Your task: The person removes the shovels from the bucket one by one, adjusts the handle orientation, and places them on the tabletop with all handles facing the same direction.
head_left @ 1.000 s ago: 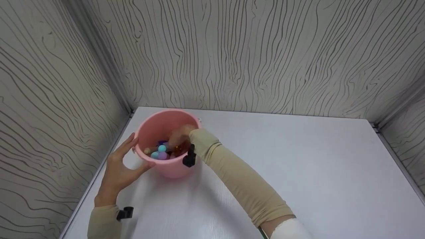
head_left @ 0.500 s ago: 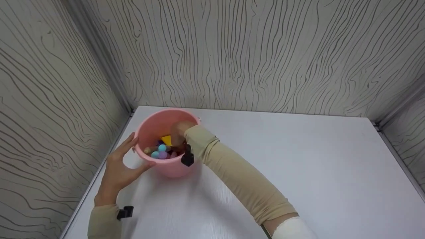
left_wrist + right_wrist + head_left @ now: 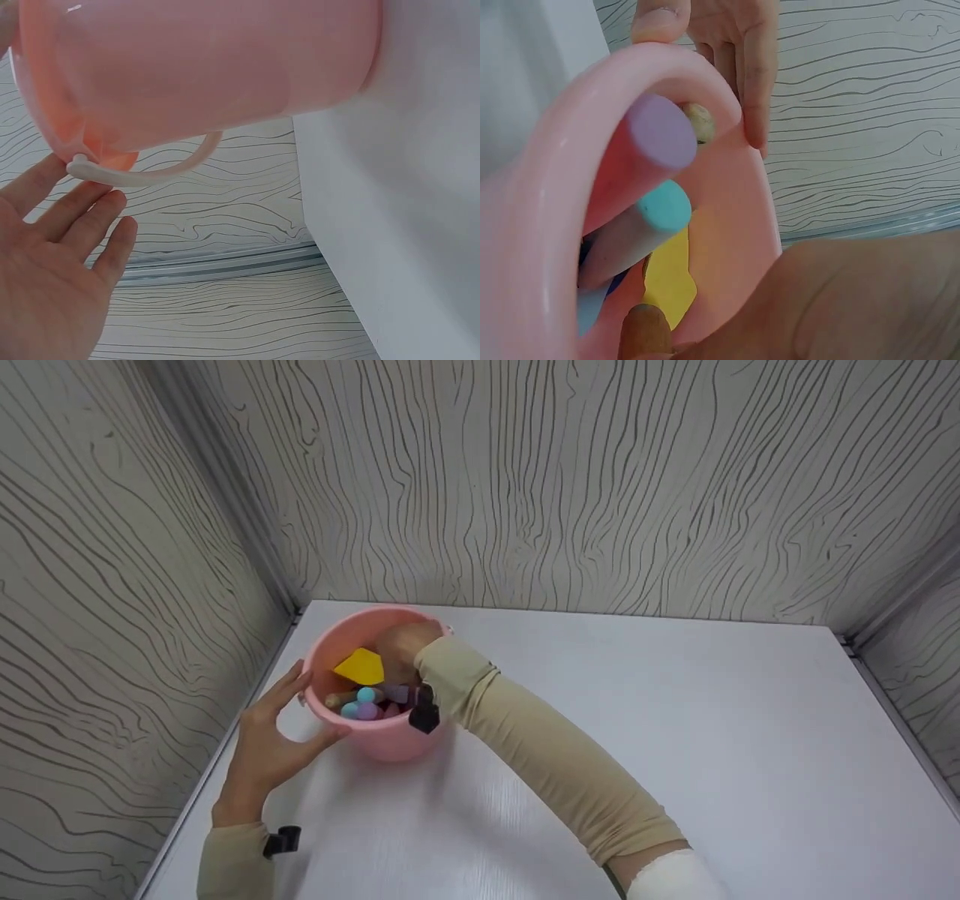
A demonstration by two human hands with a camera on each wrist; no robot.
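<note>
A pink bucket stands near the back left corner of the white table. My left hand touches its rim, thumb at the front, fingers fairly straight along the left side. In the left wrist view, these fingertips meet the rim beside the white handle. My right hand reaches inside the bucket, where it pinches a flat yellow piece with angled edges; most of its fingers are hidden. Below that piece lie round-ended sticks, one purple, another turquoise.
Also in the bucket are a wooden stick and a greyish block. The white table stretches to the right. Wood-grain patterned panels rise behind and on both sides.
My right hand has shifted up and slightly left inside the bucket. The yellow piece has come into view and risen with it. The left hand and bucket stay put.
</note>
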